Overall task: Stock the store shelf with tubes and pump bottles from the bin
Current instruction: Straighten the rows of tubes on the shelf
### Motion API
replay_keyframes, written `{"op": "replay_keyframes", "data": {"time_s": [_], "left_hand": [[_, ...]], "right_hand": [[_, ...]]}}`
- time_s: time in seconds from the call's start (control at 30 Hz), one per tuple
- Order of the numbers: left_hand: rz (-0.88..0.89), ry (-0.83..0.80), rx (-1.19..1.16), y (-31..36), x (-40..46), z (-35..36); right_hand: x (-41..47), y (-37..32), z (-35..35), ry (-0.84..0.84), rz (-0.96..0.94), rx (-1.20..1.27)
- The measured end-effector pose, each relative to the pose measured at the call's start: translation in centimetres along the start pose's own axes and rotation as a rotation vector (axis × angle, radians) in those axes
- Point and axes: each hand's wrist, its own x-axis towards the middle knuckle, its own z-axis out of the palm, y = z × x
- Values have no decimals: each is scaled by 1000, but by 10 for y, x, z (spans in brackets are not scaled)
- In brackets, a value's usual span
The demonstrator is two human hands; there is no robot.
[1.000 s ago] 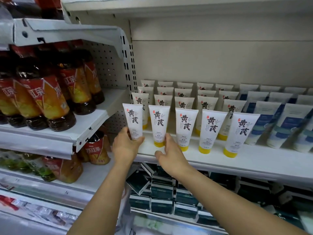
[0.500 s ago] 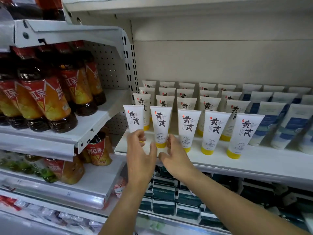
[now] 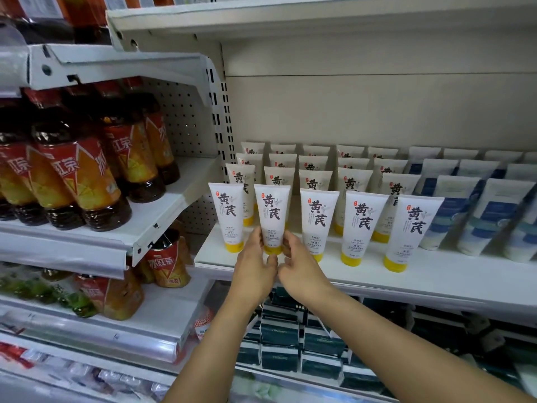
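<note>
Several white tubes with yellow caps and black characters stand cap-down in rows on the white shelf (image 3: pixel 436 274). Both hands meet at the second tube from the left in the front row (image 3: pixel 271 216). My left hand (image 3: pixel 255 266) holds its lower left side and my right hand (image 3: pixel 299 266) holds its lower right side, fingers curled round the yellow cap end. The leftmost front tube (image 3: pixel 228 213) stands just left of my left hand, untouched. Several white-and-blue tubes (image 3: pixel 494 216) fill the right part of the shelf. No bin or pump bottles are in view.
A lower white shelf at the left carries several dark tea bottles with red and orange labels (image 3: pixel 78 181). More such bottles (image 3: pixel 165 260) lie on the shelf below it. Dark boxes (image 3: pixel 279 335) are stacked beneath the tube shelf. A perforated upright (image 3: pixel 223 112) divides the two bays.
My left hand has left the leftmost front tube and moved right. Both hands have closed in on the second tube, one on each side. The view has shifted closer.
</note>
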Motion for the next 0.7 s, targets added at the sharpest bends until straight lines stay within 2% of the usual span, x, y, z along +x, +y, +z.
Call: {"op": "replay_keyframes", "data": {"time_s": [0.17, 0.3, 0.47, 0.6, 0.7], "left_hand": [[30, 51, 4, 2, -6, -2], [53, 210, 62, 16, -19, -6], [248, 367, 39, 53, -26, -23], [413, 380, 155, 92, 3, -54], [487, 323, 276, 117, 41, -78]], "right_hand": [[-11, -7, -11, -45, -35, -84], [-21, -8, -23, 9, -72, -209], [-42, -24, -40, 112, -343, -217], [-36, -64, -73, 258, -522, -215], [-7, -94, -107, 353, -557, -304]]}}
